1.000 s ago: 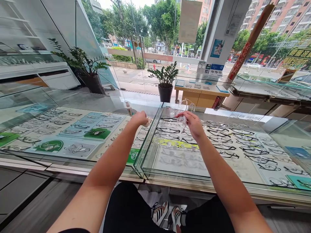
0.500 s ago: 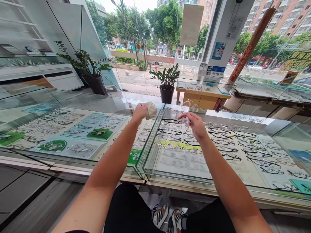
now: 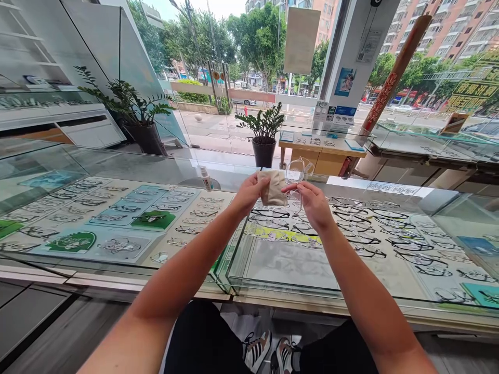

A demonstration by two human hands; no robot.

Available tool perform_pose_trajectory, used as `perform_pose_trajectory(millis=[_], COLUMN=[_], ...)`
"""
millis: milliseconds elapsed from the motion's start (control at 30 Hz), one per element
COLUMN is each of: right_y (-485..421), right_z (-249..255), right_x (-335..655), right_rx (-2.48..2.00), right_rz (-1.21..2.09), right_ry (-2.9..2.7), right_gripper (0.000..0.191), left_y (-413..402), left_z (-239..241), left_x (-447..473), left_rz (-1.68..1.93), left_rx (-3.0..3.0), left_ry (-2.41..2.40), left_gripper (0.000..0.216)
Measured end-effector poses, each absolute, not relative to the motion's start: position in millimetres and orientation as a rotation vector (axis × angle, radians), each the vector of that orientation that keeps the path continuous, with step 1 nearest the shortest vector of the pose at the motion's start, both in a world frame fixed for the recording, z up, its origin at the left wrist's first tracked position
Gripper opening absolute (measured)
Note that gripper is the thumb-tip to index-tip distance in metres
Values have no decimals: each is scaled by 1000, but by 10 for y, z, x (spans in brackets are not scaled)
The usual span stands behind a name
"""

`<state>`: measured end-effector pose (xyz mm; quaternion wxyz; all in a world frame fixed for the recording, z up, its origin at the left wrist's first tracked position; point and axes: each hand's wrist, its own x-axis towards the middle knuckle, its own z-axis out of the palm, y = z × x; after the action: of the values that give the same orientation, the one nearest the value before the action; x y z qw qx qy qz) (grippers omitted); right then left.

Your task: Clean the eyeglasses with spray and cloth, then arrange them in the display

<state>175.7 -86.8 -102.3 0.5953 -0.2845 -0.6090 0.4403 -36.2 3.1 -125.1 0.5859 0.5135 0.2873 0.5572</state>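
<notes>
My left hand (image 3: 248,193) is closed on a beige cloth (image 3: 273,189), which hangs flat from the fingers close to my right hand. Between the thumb and fingers of my right hand (image 3: 314,203) is a pair of clear-framed eyeglasses (image 3: 295,169), held upright above the glass counter. One lens shows above the fingers; the other is partly hidden by the hand and cloth. A small white spray bottle (image 3: 206,178) stands on the counter top, left of my left hand.
Under the glass counter (image 3: 280,270) lie rows of eyeglasses (image 3: 356,226), with more in the left case (image 3: 125,208). Beyond it stand a potted plant (image 3: 264,150), a larger one (image 3: 144,132) at left, and a wooden display table (image 3: 319,153). A window faces the street.
My left hand has moved right with the cloth, from beside the spray bottle to the eyeglasses. The bottle is now fully in sight. My right hand still holds the eyeglasses in nearly the same place.
</notes>
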Motion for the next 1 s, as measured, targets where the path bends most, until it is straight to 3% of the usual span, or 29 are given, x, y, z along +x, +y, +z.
perform_pose_trajectory(millis=[133, 433, 767, 1000], right_y=[-878, -822, -918, -875], right_z=[-1060, -1208, -1138, -1082], right_x=[1741, 1673, 1592, 1714], right_rx=[-639, -640, -692, -775], right_rz=[1073, 1083, 950, 962], right_ry=[-1439, -1540, -1614, -1584], right_gripper=[35, 38, 44, 39], left_y=[-12, -30, -74, -71], left_z=[-1241, -1246, -1205, -1101], left_x=[-353, -326, -300, -485], left_rz=[1271, 1255, 1222, 950], left_rx=[1206, 1184, 1156, 1240], left_ry=[626, 574, 582, 630], left_gripper=[70, 68, 59, 49])
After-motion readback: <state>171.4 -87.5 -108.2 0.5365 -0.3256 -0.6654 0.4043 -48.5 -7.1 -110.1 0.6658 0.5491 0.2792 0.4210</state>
